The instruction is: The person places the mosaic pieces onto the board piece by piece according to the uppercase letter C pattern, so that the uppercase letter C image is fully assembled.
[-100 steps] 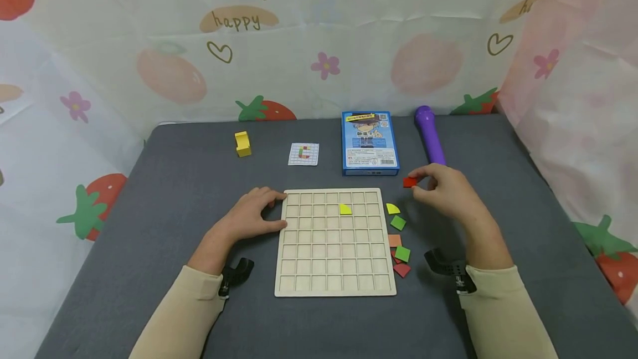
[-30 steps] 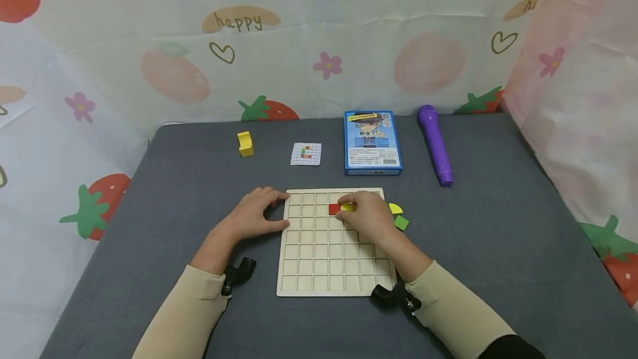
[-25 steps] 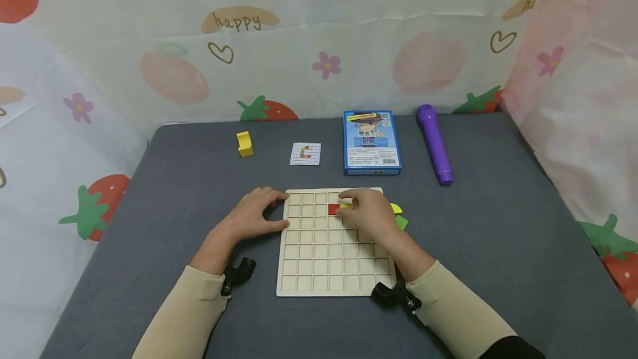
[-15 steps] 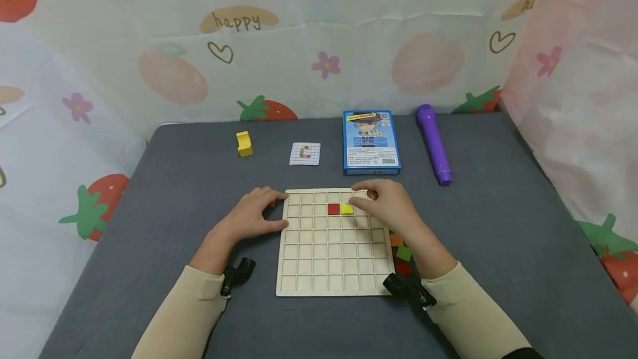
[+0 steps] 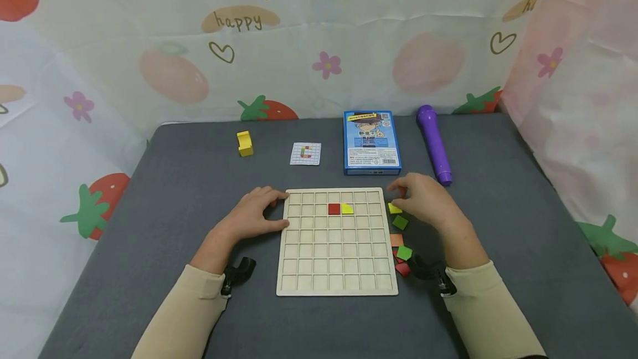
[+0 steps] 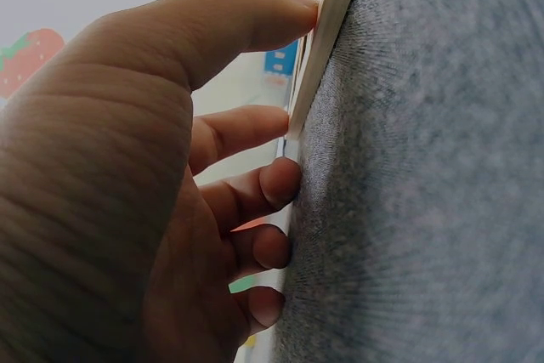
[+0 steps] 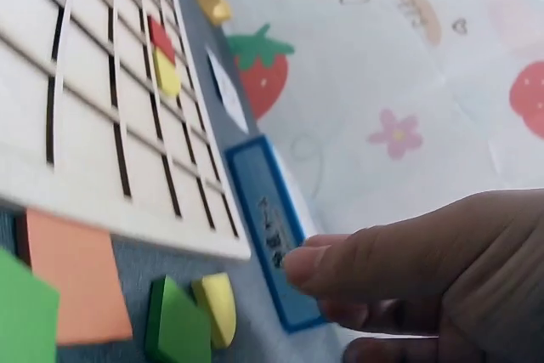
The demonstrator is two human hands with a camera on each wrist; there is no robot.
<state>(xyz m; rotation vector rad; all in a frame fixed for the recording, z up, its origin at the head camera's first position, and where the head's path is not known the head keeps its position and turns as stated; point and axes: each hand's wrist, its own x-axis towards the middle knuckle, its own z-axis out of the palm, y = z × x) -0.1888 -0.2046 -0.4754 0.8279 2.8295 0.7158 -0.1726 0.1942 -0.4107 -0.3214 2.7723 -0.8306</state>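
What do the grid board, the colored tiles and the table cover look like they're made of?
Grid board: likely pale unpainted plywood, matte, with dark cut grooves that look laser-cut in the right wrist view. Red tile and yellow tile: probably painted wood, flat opaque color with thick edges; plastic is possible. Table cover: gray woven fabric or felt, fuzzy texture in the left wrist view.

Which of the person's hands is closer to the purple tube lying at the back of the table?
The right hand is nearer, just in front of the purple tube. The left hand rests at the wooden grid board's far left edge.
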